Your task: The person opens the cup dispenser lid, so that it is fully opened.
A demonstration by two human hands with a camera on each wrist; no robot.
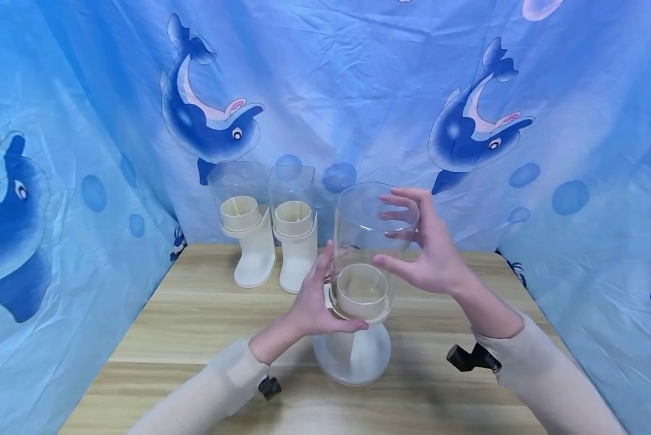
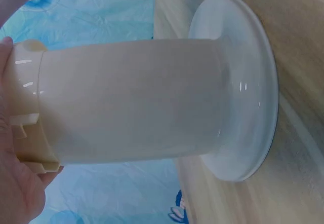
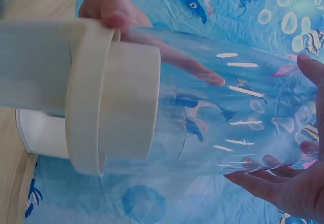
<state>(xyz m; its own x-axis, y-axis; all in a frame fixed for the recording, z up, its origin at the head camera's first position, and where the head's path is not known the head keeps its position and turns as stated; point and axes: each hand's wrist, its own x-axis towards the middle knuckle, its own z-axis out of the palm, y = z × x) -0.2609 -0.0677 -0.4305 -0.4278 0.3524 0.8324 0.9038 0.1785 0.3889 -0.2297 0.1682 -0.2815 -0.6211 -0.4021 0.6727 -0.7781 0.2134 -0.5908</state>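
Observation:
In front of me stands a cream plastic stand [image 1: 352, 353] with a round base [image 2: 243, 89]; it is upright on the table. A clear cylinder [image 3: 217, 117] sits in the collar [image 3: 86, 102] at its top, around a short cream inner ring [image 1: 362, 293]. My left hand [image 1: 320, 302] grips the collar from the left, its thumb across the front. My right hand [image 1: 431, 254] holds the clear cylinder near its upper rim, thumb in front and fingers round the right and far side. In the right wrist view, left-hand fingers also lie along the cylinder's lower wall.
Two similar cream stands, one [image 1: 255, 257] at the left and one [image 1: 298, 260] beside it, are at the back of the wooden table [image 1: 195, 344]. Each carries a clear upright piece around an inner ring. A blue dolphin-print cloth [image 1: 331, 90] hangs behind and along both sides.

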